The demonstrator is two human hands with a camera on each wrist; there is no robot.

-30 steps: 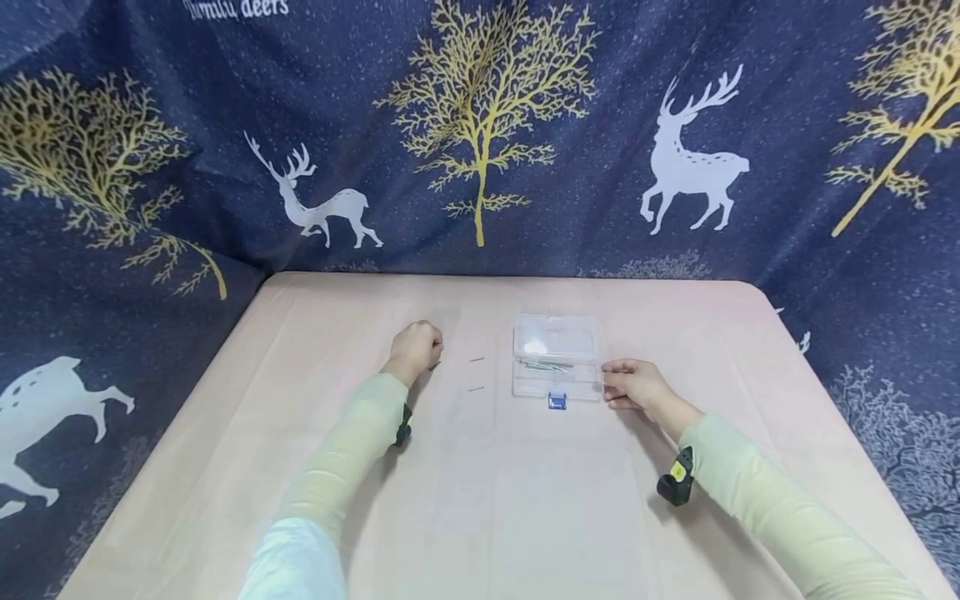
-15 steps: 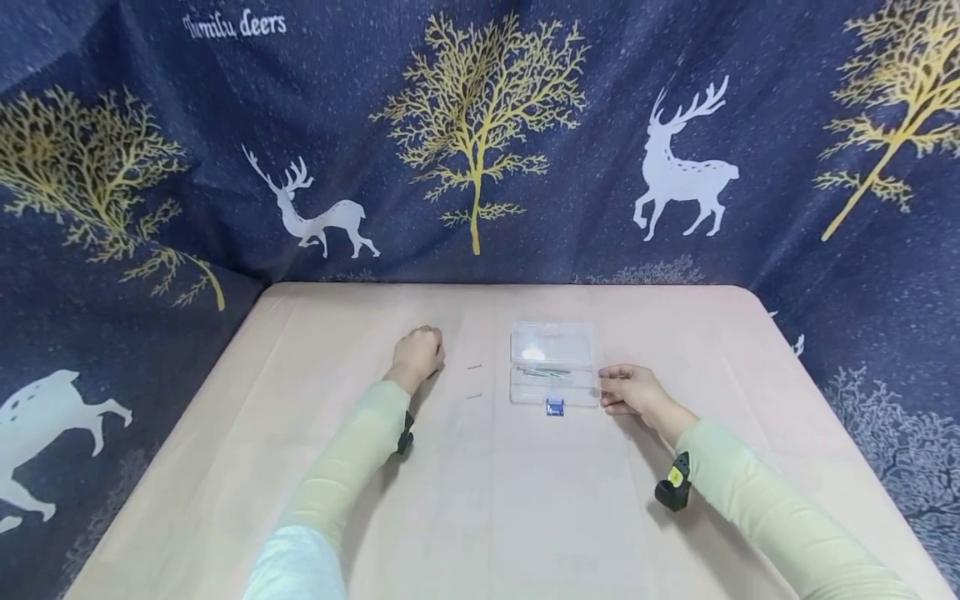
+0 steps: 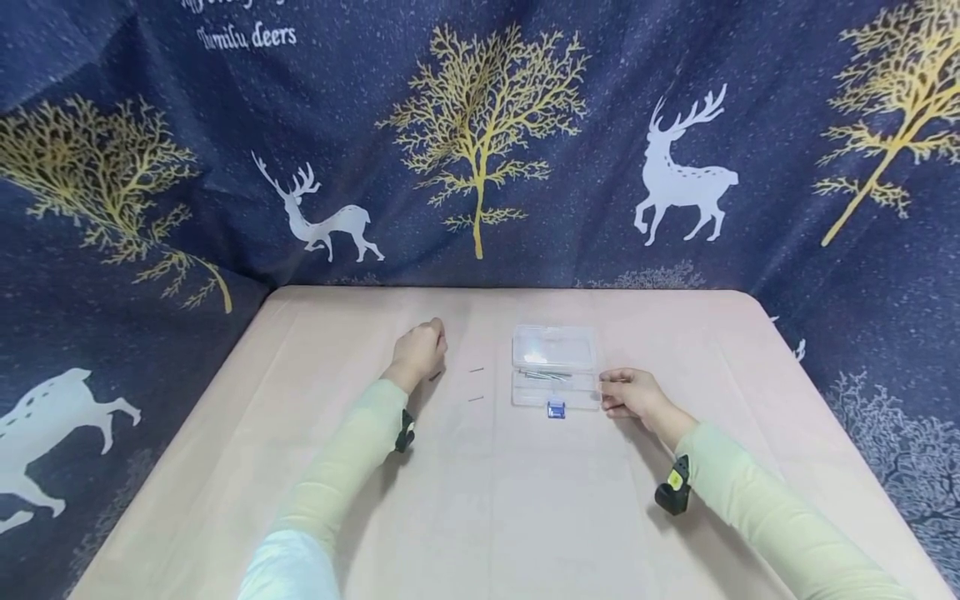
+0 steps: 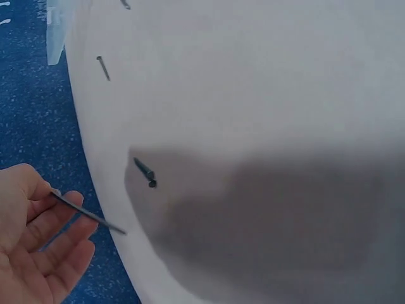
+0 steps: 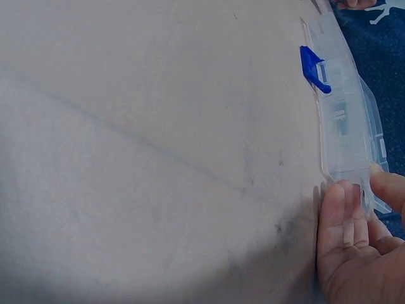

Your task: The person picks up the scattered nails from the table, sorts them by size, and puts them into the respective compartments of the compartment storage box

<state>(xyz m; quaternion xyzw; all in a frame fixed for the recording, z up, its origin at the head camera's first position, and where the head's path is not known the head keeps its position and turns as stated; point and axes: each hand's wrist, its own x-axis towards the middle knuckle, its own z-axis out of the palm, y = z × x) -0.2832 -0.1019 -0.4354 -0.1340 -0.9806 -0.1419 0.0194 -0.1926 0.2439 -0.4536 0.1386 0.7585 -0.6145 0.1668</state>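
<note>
In the left wrist view my left hand (image 4: 47, 234) pinches a long thin dark nail (image 4: 95, 216) between thumb and forefinger, its free end pointing out over the table edge. Below that hand, in its shadow, lies a dark nail or screw (image 4: 145, 172). My right hand (image 3: 630, 393) grips the right end of a clear plastic box (image 5: 345, 126), thumb on top and fingers along its side. The box stands with its lid (image 3: 557, 343) folded back, and several nails (image 3: 546, 376) lie in its rear compartment. A blue latch (image 3: 556, 410) sticks out at the front.
Two loose nails, one farther back (image 3: 477, 369) and one nearer (image 3: 476, 399), lie between the left hand and the box. A pale cloth covers the table (image 3: 555, 500). Behind its far edge hangs a dark blue curtain (image 3: 330, 108) with deer and trees.
My left hand has risen and turned a little, and the nail lying beside it shows more clearly. The right hand stays at the box's end. The head view has tilted slightly.
</note>
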